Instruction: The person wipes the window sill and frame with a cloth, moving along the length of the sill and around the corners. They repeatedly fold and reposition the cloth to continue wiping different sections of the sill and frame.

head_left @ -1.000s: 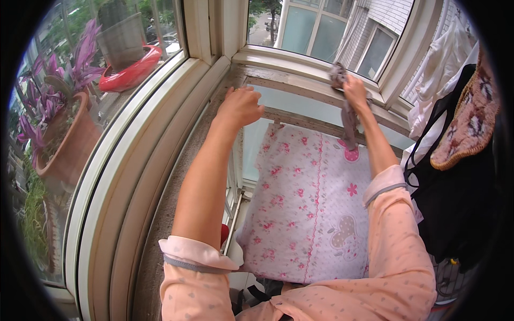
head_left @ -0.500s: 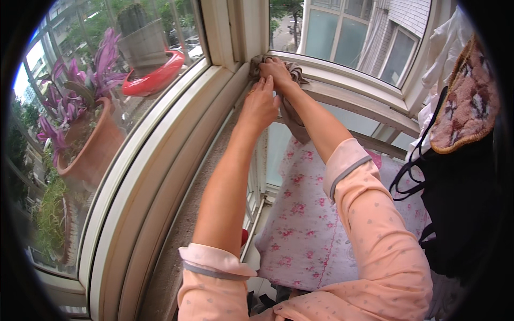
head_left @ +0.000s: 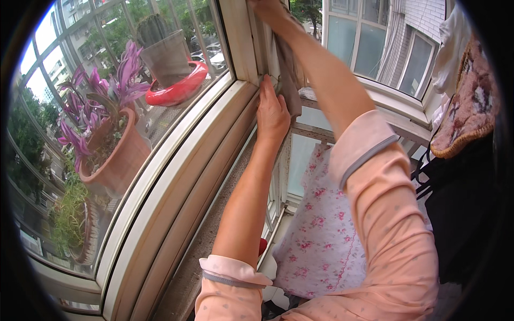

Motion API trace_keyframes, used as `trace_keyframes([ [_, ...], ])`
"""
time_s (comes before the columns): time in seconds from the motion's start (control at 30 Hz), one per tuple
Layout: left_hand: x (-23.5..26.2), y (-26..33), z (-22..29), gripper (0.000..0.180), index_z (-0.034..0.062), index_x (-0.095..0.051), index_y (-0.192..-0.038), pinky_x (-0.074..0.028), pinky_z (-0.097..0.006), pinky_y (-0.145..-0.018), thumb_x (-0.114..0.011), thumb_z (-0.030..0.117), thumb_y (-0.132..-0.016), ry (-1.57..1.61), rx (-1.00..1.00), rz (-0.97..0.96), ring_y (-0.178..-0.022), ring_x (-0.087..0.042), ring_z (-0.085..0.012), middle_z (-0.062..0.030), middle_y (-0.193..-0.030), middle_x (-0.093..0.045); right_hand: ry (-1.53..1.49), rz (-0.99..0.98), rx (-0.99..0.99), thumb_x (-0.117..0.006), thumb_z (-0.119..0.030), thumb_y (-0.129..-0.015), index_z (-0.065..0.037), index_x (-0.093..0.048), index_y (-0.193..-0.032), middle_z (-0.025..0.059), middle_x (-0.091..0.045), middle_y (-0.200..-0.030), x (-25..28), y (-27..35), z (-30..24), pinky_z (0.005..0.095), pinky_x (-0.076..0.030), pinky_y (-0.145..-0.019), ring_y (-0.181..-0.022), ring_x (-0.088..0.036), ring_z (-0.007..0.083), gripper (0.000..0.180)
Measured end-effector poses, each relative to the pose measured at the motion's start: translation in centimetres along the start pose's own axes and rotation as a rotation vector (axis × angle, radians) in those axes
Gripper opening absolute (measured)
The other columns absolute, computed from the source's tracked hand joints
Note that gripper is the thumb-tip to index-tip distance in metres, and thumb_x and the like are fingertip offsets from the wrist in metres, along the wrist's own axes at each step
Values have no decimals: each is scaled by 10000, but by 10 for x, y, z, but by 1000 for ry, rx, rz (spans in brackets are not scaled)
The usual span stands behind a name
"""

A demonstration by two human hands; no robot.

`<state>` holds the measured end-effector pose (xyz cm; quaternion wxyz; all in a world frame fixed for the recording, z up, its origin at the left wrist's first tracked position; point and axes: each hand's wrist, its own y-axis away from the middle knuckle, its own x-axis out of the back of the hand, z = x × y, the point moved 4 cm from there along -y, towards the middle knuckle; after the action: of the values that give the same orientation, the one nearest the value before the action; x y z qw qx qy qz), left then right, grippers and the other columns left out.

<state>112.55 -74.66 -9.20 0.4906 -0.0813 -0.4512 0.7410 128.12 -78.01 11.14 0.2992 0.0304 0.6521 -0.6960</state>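
Note:
At the top edge of the picture my right hand [head_left: 272, 13] is raised on the upright window post [head_left: 261, 40]; its fingertips are partly cut off. A grey-brown cloth [head_left: 289, 77] hangs down from it along the corner, gripped at its upper end. Lower down, my left hand [head_left: 273, 113] rests at the inner end of the window sill, fingers stretched out, beside the lower part of the cloth. The cream window frame [head_left: 176, 160] with its sliding rails runs along my left forearm.
Behind the left pane stand a terracotta pot [head_left: 120, 155] with a purple plant, a cactus pot [head_left: 166, 56] and a red ring-shaped dish [head_left: 179, 91]. A floral cloth [head_left: 321, 235] covers something below. Dark clothing [head_left: 460, 208] and a brown fluffy textile [head_left: 468, 107] hang at right.
My right hand has moved up the corner post from the sill, drawing the cloth upward with it. My left hand has come off the right hand and stays low at the corner.

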Motion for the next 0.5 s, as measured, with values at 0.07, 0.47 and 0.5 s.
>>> trace_keyframes([
  [0.07, -1, 0, -4, 566, 14, -240, -1403, -373, -452, -981, -447, 44, -877, -2, 62, -18, -1199, -428, -440, -275, -1351, -392, -165, -138, -122, -567, -241, -860, -19, -521, -1202, 195, -562, -1074, 8, 29, 0, 334, -446, -773, -956, -513, 207, 410],
  [0.47, 10, 23, 16, 546, -17, -369, -1329, -387, -452, -976, -413, -65, -786, -122, -45, -27, -1179, -456, -418, -254, -1307, -455, -471, -1305, -503, -504, -230, -831, -41, -416, -1231, 264, -562, -1141, 151, 161, -3, 492, -463, -817, -991, -579, 401, 451],
  [0.5, 11, 30, 20, 548, -24, -374, -1322, -384, -450, -982, -409, -74, -777, -164, -60, -25, -1181, -455, -416, -257, -1309, -451, -447, -1337, -472, -506, -237, -825, -38, -410, -1232, 253, -585, -1096, 155, 157, -5, 494, -465, -808, -973, -584, 405, 463],
])
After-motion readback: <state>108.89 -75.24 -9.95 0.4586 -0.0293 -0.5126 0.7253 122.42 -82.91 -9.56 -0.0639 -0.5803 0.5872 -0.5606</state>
